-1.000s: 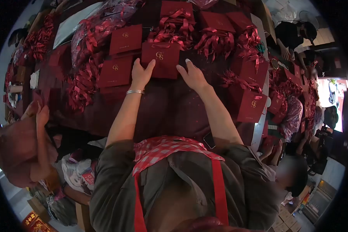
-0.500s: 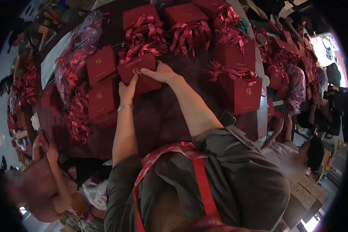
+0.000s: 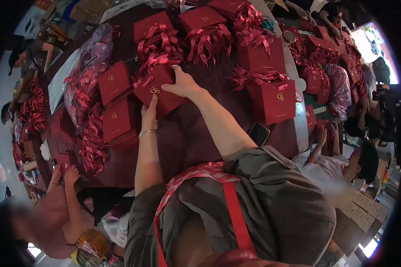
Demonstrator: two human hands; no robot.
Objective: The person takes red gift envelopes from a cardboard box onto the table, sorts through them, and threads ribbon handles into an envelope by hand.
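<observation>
The bag (image 3: 165, 100) is tilted over the counter (image 3: 182, 138), gold logo up; I cannot tell whether its base touches down. The left grip (image 3: 149, 118) pinches its near side, thumb on the front, other fingers mostly hidden. The right grip (image 3: 186, 84) pinches its right side, thumb on the front, fingertips at the top edge. Ribbons (image 3: 162, 61) lie just beyond the bag; piles (image 3: 114, 83) of similar red ones sit just left of it. A phone (image 3: 259, 133) lies nearer the person, right of the bag.
</observation>
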